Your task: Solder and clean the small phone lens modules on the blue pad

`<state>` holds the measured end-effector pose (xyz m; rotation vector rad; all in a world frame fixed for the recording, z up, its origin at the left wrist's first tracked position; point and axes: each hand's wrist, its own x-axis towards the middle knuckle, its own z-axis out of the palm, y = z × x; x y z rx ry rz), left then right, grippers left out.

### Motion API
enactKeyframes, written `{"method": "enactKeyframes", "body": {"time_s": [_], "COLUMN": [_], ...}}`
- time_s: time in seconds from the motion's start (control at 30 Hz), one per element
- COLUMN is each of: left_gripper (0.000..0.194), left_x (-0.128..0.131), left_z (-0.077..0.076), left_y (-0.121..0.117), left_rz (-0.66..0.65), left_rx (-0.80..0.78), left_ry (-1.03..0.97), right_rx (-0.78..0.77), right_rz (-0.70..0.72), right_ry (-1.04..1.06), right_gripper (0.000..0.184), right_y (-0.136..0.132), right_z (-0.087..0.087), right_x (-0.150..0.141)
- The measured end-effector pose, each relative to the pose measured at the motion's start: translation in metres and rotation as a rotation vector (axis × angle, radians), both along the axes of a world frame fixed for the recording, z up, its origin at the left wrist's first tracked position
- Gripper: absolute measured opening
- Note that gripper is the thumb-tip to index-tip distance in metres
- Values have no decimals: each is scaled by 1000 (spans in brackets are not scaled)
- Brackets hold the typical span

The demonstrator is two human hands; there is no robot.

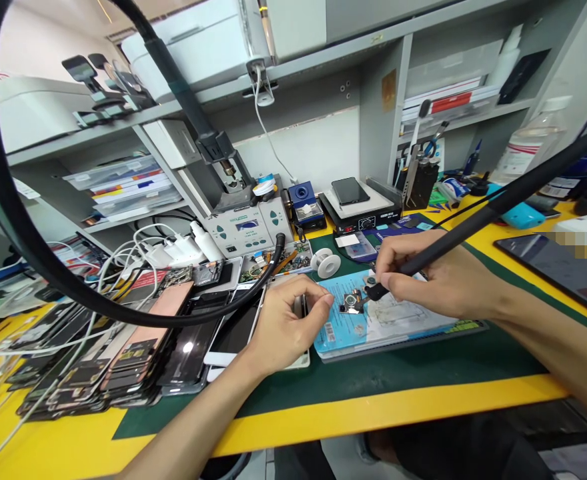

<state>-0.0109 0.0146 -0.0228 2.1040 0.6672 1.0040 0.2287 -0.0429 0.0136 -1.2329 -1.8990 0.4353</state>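
Note:
My right hand [428,280] is closed around a long black rod-like tool [453,233], whose kind I cannot make out. Its dark lower end reaches a small metallic part with a round, lens-like centre [352,302], which lies on a blue and white booklet [341,333]. Left of that part, my left hand [293,320] has thumb and forefinger pressed together over the booklet's left edge. Whatever is between those fingertips, if anything, is hidden. A second small round part [371,281] shows partly beside the right fingers.
Stacked phone parts [148,333] and white cables fill the left side. Behind stand a white spool [325,263], a tray of small parts [298,257], a grey control unit [248,227] and a phone on a plate [350,191]. A black hose [173,319] arches across the left foreground.

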Motion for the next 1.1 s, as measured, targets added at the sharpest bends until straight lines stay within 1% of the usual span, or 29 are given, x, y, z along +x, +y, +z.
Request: {"method": "enactKeyframes", "body": {"time_s": [0.2, 0.53, 0.93, 1.1], "left_gripper": [17, 17, 16, 16], "left_x": [-1, 0, 0, 1], "left_z": [-2, 1, -2, -3], "left_y": [1, -1, -1, 0], "left_rz": [2, 0, 0, -7], "left_rx": [7, 3, -7, -5], "left_ry": [4, -5, -14, -15], "right_rx": [-10, 7, -7, -54], "right_rz": [-12, -25, -18, -32], "right_ry": [-3, -15, 10, 47], "right_gripper": [13, 13, 14, 14], "right_y": [-1, -3, -2, 0], "right_z": [0, 3, 1, 1], "right_x": [-2, -6, -3, -2]}}
